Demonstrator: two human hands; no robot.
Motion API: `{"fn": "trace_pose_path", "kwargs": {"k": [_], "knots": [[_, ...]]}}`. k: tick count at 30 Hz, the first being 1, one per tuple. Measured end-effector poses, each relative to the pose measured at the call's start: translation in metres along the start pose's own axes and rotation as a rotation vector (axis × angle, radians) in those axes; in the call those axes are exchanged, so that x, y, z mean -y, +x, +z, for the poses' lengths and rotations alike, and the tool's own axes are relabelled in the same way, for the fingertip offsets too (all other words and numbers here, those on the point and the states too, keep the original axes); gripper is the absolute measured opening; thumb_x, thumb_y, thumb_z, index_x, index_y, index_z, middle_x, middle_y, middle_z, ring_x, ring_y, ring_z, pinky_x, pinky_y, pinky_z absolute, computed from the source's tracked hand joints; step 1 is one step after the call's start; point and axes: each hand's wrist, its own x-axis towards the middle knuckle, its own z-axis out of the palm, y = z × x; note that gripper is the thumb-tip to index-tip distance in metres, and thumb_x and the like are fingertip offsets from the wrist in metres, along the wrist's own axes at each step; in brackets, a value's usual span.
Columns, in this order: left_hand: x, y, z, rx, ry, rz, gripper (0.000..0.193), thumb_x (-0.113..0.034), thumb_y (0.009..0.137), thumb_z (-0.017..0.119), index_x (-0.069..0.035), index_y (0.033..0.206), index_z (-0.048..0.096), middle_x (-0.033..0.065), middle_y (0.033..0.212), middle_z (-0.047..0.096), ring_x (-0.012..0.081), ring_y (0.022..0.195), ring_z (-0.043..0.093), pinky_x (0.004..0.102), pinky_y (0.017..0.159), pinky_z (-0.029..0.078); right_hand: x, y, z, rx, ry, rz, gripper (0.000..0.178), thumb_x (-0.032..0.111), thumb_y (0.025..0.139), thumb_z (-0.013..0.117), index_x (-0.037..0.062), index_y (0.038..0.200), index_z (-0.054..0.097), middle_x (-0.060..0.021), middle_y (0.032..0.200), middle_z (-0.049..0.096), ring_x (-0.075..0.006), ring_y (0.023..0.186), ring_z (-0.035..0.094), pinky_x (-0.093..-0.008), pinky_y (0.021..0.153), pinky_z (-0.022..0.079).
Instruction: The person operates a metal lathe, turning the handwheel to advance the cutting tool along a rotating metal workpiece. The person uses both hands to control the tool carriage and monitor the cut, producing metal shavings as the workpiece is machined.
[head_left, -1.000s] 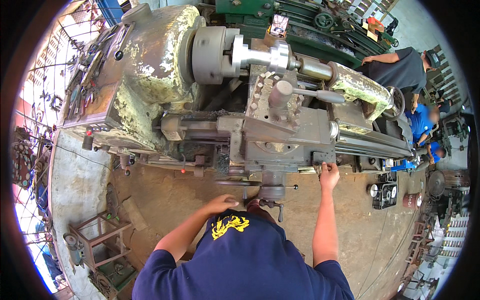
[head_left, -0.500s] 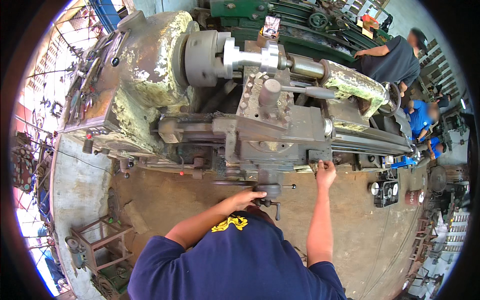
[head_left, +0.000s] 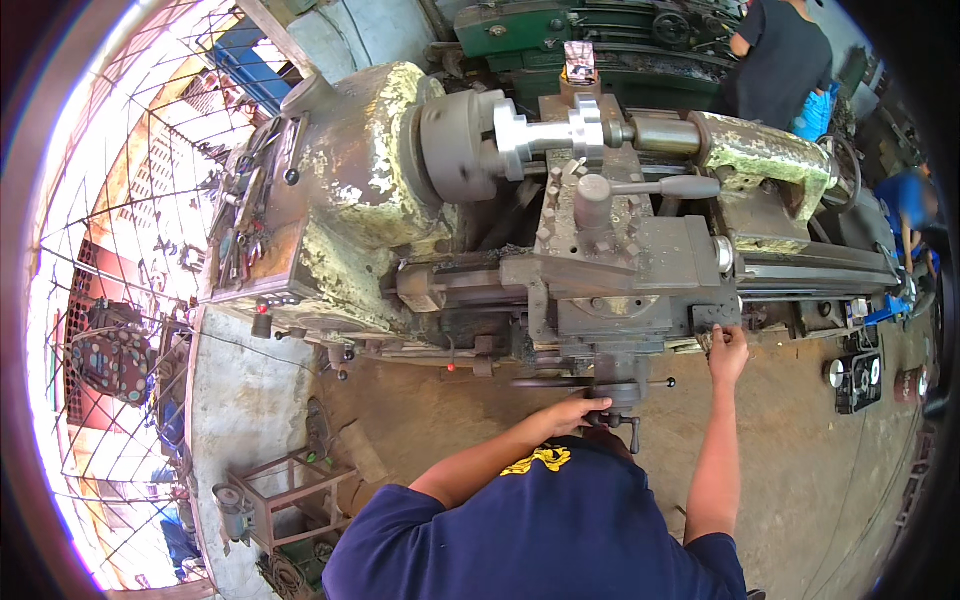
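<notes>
In front of me stands a worn metal lathe with a grey chuck (head_left: 458,150). A bright, stepped metal workpiece (head_left: 548,133) is supported between the chuck and the tailstock (head_left: 760,165). My left hand (head_left: 578,411) is closed at the hub of the cross-slide handle (head_left: 618,394), its thumb on top and most fingers hidden. At the carriage's right front corner, my right hand (head_left: 728,356) pinches a small part that its fingers cover. The tool post (head_left: 594,205), with a long clamping lever (head_left: 668,188), sits between my hands and the workpiece.
Hand tools (head_left: 240,220) lie on the headstock at left. A red-tipped lever (head_left: 451,366) sticks out below the bed. A metal stand (head_left: 285,490) is at lower left, a black case (head_left: 858,380) on the floor at right. A person in black (head_left: 785,60) stands beyond the tailstock.
My view has swung left, so the lathe sits farther right in the picture. Both hands keep their places on the carriage. The person in black has shifted posture and now faces away.
</notes>
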Motion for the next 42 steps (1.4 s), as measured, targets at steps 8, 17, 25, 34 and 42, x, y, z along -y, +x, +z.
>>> {"fn": "trace_pose_path", "kwargs": {"k": [8,17,25,34,42], "knots": [[-0.002,-0.001,0.001,-0.012,0.038,-0.072,0.069,-0.045,0.090,0.068,-0.009,0.143,0.044,0.0068,0.139,0.053,0.0238,0.130,0.044,0.0494,0.109,0.030,0.000,0.000,0.000,0.038,-0.021,0.065,0.019,0.019,0.086,0.072,0.0009,0.087,0.067,-0.0130,0.068,0.067,-0.0268,0.062,0.066,-0.0364,0.061,0.051],[0.006,0.005,0.000,0.121,-0.084,0.113,0.044,-0.034,0.095,0.063,-0.005,0.127,0.056,0.0073,0.109,0.067,0.0192,0.098,0.065,0.0338,0.084,0.049,-0.005,0.001,0.003,-0.009,-0.018,-0.003,0.021,0.022,0.082,0.074,0.0017,0.083,0.068,-0.0165,0.071,0.068,-0.0344,0.068,0.068,-0.0409,0.064,0.052],[0.004,0.001,-0.002,0.132,-0.174,0.060,0.043,-0.042,0.096,0.058,-0.011,0.126,0.059,0.0056,0.104,0.070,0.0155,0.094,0.066,0.0298,0.079,0.046,-0.006,0.002,0.005,0.012,-0.052,-0.019,0.023,0.022,0.085,0.073,0.0000,0.083,0.068,-0.0107,0.064,0.066,-0.0196,0.057,0.061,-0.0354,0.058,0.048],[0.008,0.010,-0.003,0.144,-0.127,0.129,0.041,-0.044,0.095,0.058,-0.011,0.120,0.064,0.0028,0.092,0.071,0.0060,0.079,0.060,0.0195,0.058,0.032,-0.008,0.005,0.008,0.018,-0.076,-0.040,0.023,0.022,0.085,0.073,-0.0003,0.081,0.067,-0.0090,0.063,0.063,-0.0198,0.056,0.056,-0.0358,0.058,0.046],[0.002,0.005,0.001,0.121,-0.096,0.111,0.042,-0.046,0.094,0.059,-0.011,0.117,0.066,0.0043,0.086,0.071,0.0055,0.073,0.057,0.0207,0.055,0.030,-0.011,0.005,0.008,0.041,-0.115,0.037,0.023,0.024,0.084,0.073,0.0008,0.083,0.069,-0.0133,0.069,0.069,-0.0275,0.061,0.065,-0.0387,0.062,0.050]]}}
